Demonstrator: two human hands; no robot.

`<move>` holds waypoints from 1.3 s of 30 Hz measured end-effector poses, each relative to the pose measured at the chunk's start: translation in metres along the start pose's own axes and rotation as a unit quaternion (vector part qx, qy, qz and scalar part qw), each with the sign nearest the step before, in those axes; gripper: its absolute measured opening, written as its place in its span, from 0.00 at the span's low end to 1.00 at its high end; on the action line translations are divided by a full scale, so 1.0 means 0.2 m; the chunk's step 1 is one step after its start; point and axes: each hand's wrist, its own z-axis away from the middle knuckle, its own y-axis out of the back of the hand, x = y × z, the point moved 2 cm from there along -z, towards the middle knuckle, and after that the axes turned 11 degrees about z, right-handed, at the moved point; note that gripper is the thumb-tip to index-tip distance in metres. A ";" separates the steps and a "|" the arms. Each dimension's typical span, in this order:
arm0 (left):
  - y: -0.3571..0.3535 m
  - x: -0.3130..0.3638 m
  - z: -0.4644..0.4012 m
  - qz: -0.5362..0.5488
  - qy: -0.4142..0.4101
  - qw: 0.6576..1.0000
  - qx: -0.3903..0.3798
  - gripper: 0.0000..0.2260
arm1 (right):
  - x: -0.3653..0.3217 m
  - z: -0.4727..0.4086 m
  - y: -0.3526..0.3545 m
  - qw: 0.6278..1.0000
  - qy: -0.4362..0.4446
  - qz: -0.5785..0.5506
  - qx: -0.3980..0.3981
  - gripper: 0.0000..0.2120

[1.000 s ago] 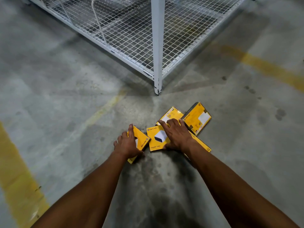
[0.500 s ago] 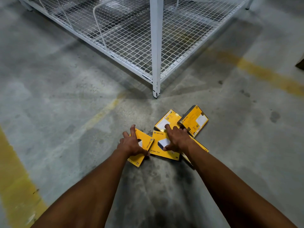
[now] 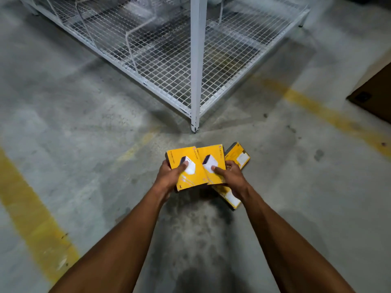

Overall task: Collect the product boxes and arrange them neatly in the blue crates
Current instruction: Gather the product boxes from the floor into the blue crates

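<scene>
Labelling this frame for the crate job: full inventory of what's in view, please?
Held product boxes: 2, yellow with a white product picture, side by side, one in the left hand, one in the right hand.
Product boxes on floor: at least 2, yellow, one beyond the right hand, one under the right wrist.
Wire rack: 1, white, mesh shelf low over the floor, top centre.
Rack post: 1, white, upright, at the near corner.
Floor lines: yellow, worn, left and right.
Cardboard carton: 1, brown, right edge, cut off.
Blue crates: none in view.
Left hand: grips its box.
Right hand: grips its box.
</scene>
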 end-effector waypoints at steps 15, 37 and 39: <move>-0.02 1.36 1.53 0.093 0.015 0.996 0.000 0.17 | -1.13 1.67 0.54 0.971 -0.049 -0.235 0.022 0.21; 0.14 2.84 3.04 0.162 -0.039 0.985 0.044 0.10 | -2.67 3.21 0.86 0.957 0.061 -0.283 0.004 0.14; 0.18 2.86 3.06 0.161 -0.027 0.986 0.037 0.10 | -2.71 3.24 0.83 0.957 0.061 -0.282 0.006 0.13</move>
